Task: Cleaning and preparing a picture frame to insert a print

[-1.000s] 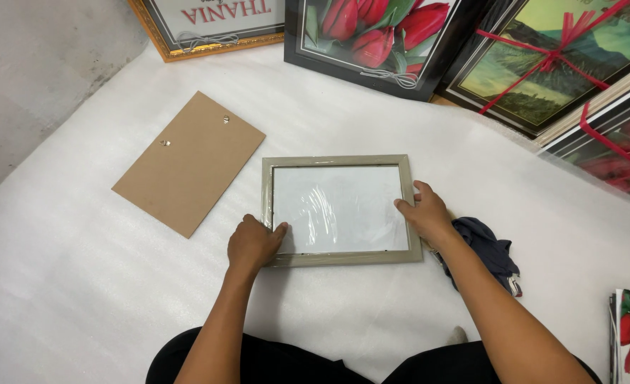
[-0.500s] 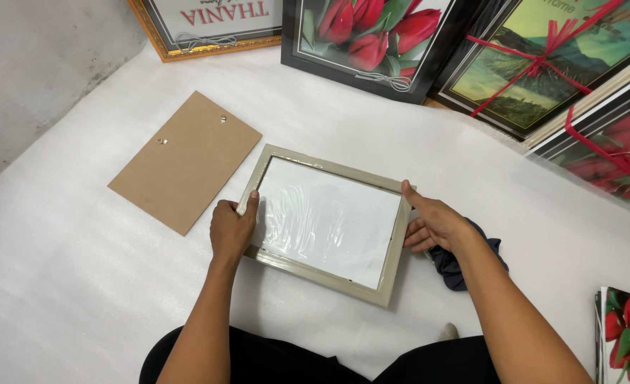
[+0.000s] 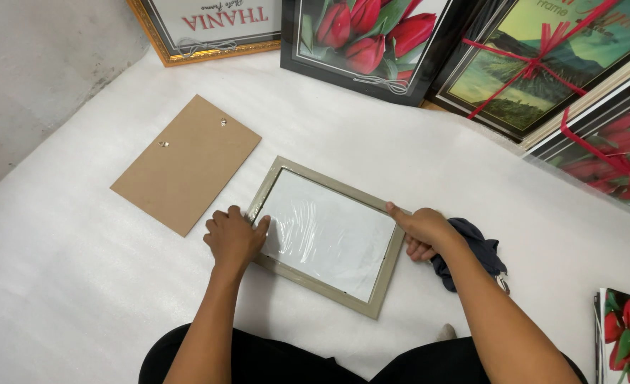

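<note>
White foam sheet (image 3: pixel 66 284) spread over the floor, seen from above. Toward its left edge, a brown hardboard backing panel (image 3: pixel 185 162) lying flat, two small metal hangers on it. Just right of that, left hand (image 3: pixel 234 238) resting on the left rail of a pale grey-green picture frame (image 3: pixel 326 235), fingers curled over the rail, thumb on the film-covered glass. Frame lying flat and skewed near the middle of the sheet, close to the near edge, apart from the backing panel. At the frame's right rail, right hand (image 3: pixel 423 230) gripping the edge, thumb on top, fingers tucked under. Just beside that hand, a dark blue cloth (image 3: pixel 475 249) bunched on the sheet. Along the far edge, leaning: gold-framed lettering print (image 3: pixel 208 25), black-framed red tulip picture (image 3: pixel 368 35), landscape picture tied with red ribbon (image 3: pixel 542 60). At the far right, more tulip pictures (image 3: pixel 606 160).
</note>
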